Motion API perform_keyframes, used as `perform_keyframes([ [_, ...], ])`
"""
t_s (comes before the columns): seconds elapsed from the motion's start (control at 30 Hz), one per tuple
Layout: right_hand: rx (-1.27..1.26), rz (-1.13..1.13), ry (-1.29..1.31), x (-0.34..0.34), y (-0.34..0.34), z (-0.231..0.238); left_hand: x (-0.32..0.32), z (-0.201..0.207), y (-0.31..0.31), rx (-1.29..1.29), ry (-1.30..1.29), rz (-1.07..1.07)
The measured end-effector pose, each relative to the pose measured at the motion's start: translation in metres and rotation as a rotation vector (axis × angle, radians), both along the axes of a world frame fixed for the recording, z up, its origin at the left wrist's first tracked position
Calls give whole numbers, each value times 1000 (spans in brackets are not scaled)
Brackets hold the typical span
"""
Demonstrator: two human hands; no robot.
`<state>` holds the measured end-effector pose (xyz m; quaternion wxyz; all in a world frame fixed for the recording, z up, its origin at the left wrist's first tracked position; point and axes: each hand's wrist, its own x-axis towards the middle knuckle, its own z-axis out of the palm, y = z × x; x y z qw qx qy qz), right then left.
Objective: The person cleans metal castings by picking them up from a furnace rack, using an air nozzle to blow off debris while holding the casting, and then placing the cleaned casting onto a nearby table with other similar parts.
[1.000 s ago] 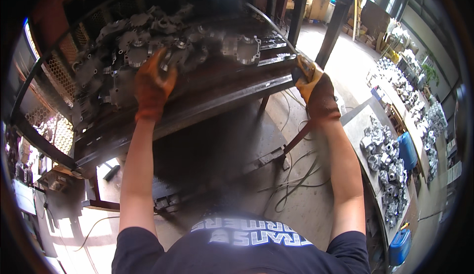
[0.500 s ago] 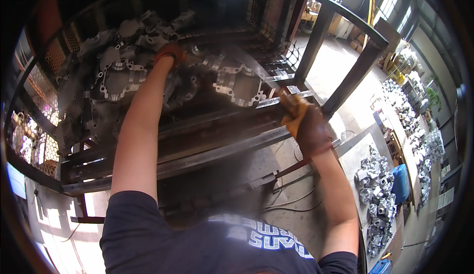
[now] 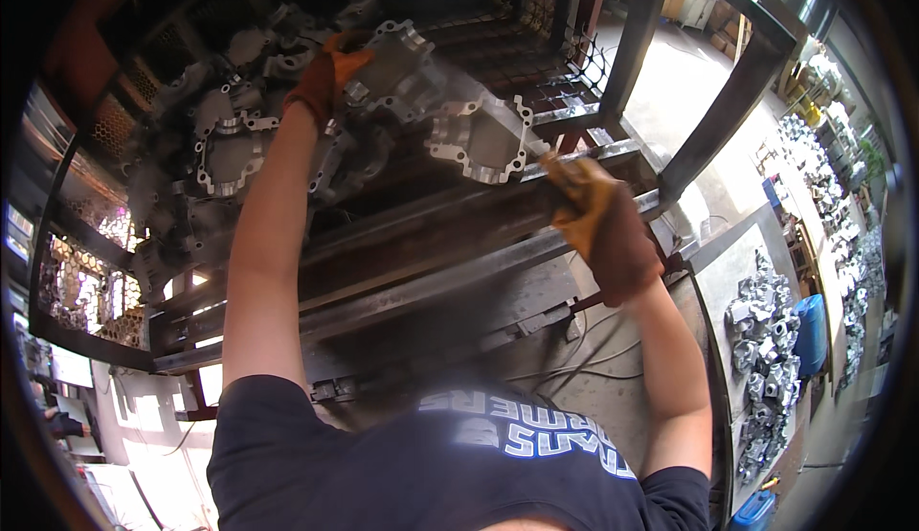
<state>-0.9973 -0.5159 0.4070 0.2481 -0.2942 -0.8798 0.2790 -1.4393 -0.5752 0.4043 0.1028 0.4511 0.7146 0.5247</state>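
Note:
My left hand (image 3: 330, 76), in an orange and brown work glove, grips the edge of a grey metal casting (image 3: 414, 41) with an open middle. The casting is tilted over the heap of similar parts. My right hand (image 3: 603, 229), gloved in yellow and brown, is closed round a long thin bar-like tool (image 3: 490, 102). The tool is blurred and points up and left toward the held casting; its exact kind cannot be made out. Just left of my right hand, a second frame-shaped casting (image 3: 476, 140) lies near the bin's front edge. Another casting (image 3: 232, 155) lies left of my left forearm.
The parts lie in a dark steel bin with mesh sides (image 3: 96, 287) and a front rail (image 3: 383, 311). A thick steel post (image 3: 732, 100) slants up at the right. Cables (image 3: 603, 375) cross the floor. Piled castings (image 3: 763, 368) and a blue container (image 3: 811, 335) stand farther right.
My left hand has taken hold of a casting and it now shows tilted up beside the glove. The right hand stays near the bin's front right corner with the tool. The whole view has shifted slightly.

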Motion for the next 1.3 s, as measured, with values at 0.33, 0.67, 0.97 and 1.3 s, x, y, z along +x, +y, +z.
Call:
perform_keyframes([
  [0.33,230,-23,-139,28,-7,-14,28,4,-20,64,-71,-103],
  [0.67,176,-258,-10,56,-15,-4,47,10,-18,35,125,-2],
  [0.97,219,-204,-380,96,-17,-20,119,17,-16,229,382,122],
  [1.3,278,-133,9,137,-51,-11,148,-12,-13,271,835,136],
])
